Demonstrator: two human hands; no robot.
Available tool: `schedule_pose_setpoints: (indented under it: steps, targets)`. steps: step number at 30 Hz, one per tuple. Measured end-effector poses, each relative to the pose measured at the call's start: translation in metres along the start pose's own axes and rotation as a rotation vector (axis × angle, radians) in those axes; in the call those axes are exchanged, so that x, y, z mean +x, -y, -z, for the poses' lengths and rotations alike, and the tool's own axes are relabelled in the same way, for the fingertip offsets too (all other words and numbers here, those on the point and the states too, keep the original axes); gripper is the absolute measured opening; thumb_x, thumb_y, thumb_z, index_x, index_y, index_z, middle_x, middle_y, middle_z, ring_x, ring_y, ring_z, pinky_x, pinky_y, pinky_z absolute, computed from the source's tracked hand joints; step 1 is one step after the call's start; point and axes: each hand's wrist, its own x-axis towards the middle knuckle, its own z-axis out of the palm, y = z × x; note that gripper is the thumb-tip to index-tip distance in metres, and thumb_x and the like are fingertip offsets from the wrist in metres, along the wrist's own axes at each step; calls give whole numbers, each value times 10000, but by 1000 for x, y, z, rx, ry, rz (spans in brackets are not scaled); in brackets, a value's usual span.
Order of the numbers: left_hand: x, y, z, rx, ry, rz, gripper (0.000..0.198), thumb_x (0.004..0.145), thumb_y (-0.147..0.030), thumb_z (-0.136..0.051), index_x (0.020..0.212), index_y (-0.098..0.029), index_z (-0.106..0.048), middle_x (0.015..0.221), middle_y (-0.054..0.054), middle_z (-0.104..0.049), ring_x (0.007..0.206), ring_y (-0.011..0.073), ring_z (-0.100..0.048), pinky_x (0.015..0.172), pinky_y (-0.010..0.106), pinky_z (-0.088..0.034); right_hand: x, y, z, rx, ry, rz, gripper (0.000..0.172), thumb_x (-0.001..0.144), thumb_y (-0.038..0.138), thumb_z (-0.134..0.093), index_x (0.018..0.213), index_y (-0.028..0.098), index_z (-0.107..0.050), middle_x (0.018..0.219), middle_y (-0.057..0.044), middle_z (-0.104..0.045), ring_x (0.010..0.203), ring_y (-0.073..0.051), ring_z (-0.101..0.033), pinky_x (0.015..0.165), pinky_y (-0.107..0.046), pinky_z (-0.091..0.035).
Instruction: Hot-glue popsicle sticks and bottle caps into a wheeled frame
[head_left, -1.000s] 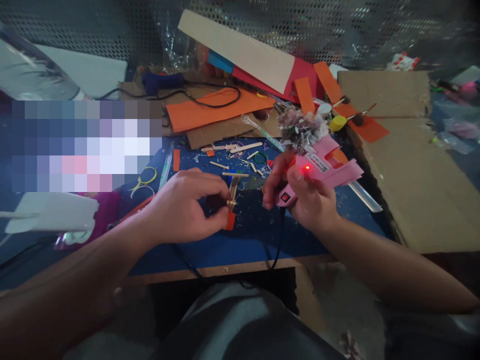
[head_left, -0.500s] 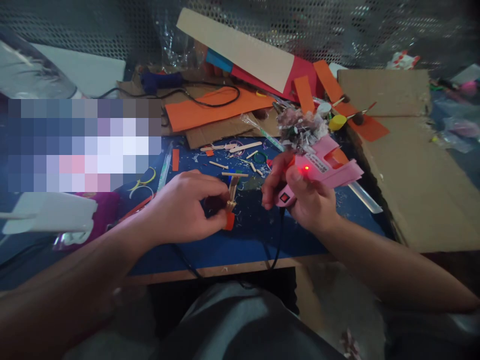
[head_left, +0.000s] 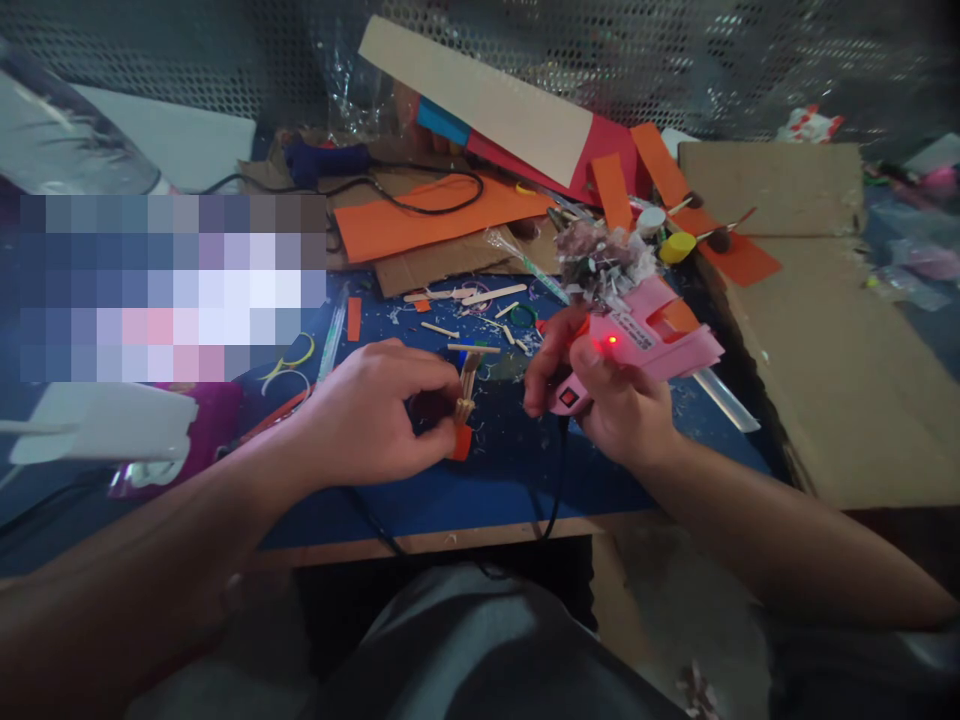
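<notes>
My left hand point(head_left: 390, 410) pinches a small craft-stick model point(head_left: 468, 385) between thumb and fingers, above the blue tabletop. The model has upright sticks, a stick lying across its top and an orange piece point(head_left: 462, 442) at its lower end; part of it is hidden by my fingers. In my right hand point(head_left: 619, 395) is a pink glue gun point(head_left: 637, 338), gripped around its handle. A red light glows on its side and a black cord point(head_left: 559, 490) hangs from the handle. A clear glue stick point(head_left: 726, 402) shows beneath the gun. Gun and model are apart.
Loose craft sticks point(head_left: 493, 295) and scraps lie behind the model. Orange sheets point(head_left: 442, 215), a blue-handled tool point(head_left: 326, 160) and cardboard point(head_left: 847, 370) lie farther back and right. A white plug-like block point(head_left: 112, 425) is at left. The table's front edge point(head_left: 450, 540) runs below my hands.
The view has shifted very slightly. Both hands keep their hold, and the model and glue gun stay in nearly the same places.
</notes>
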Motion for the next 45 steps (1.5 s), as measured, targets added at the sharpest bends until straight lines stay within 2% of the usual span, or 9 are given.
schedule_pose_setpoints:
  steps: [5,9,14,16,24,30,34,40,45]
  targets:
    - [0,-2,5,-77,-223,-8,59,896,-200,-649,842,-224,-658,744,-16,-699,638,131,-613,638,302,-508,-1,-1,0,17,22,0,443,960,700,-729,989,276,-604,700,18,-700,590,-174,-671,550,-315,-509]
    - [1,0,6,-35,-391,-26,42,959,-243,-649,937,-214,-671,992,78,-723,914,220,-696,824,414,-581,1,1,-3,-47,31,-24,540,925,797,-702,972,271,-586,681,12,-714,591,-181,-690,540,-316,-516]
    - [2,2,-2,-49,-238,14,47,958,-241,-665,974,-226,-706,1341,112,-732,1288,278,-710,1125,480,-570,5,6,-7,-73,20,-68,614,865,839,-734,980,262,-558,671,26,-698,560,-168,-701,536,-304,-566]
    - [2,2,-3,-54,-200,8,72,958,-231,-655,984,-234,-722,1293,91,-762,1234,254,-740,1093,437,-587,6,6,-8,-76,21,-94,614,841,820,-776,974,261,-559,686,26,-702,563,-170,-714,553,-311,-600]
    - [2,1,-2,-3,-316,-88,84,957,-191,-671,987,-174,-747,1031,79,-813,982,207,-779,898,351,-621,4,-5,-9,-74,17,-136,512,846,682,-866,981,252,-625,854,-24,-815,668,-182,-777,582,-303,-647]
    - [1,-2,0,6,-390,-54,89,975,-205,-671,988,-217,-759,1040,67,-814,989,214,-780,930,385,-635,2,-8,-8,-80,6,-145,491,829,597,-920,971,245,-609,841,5,-783,593,-138,-732,583,-288,-652]
    - [1,-4,1,-36,-429,-34,92,981,-219,-682,985,-215,-774,1066,82,-817,984,218,-784,898,383,-646,2,-15,-8,-20,-5,-141,503,792,542,-966,977,254,-597,848,28,-725,681,-143,-741,630,-295,-682]
    - [2,0,-4,-144,-474,-215,104,914,-156,-754,995,-213,-788,1032,54,-813,942,190,-787,874,325,-652,3,-18,-7,-57,19,-142,483,801,502,-962,983,264,-584,903,3,-755,716,-177,-741,716,-371,-694]
    - [2,-1,-6,-180,-409,-254,122,910,-132,-751,1000,-209,-781,1056,61,-814,964,180,-802,896,302,-658,6,-15,-4,-72,40,-141,560,697,444,-1036,990,274,-590,988,-18,-778,711,-182,-730,703,-380,-676]
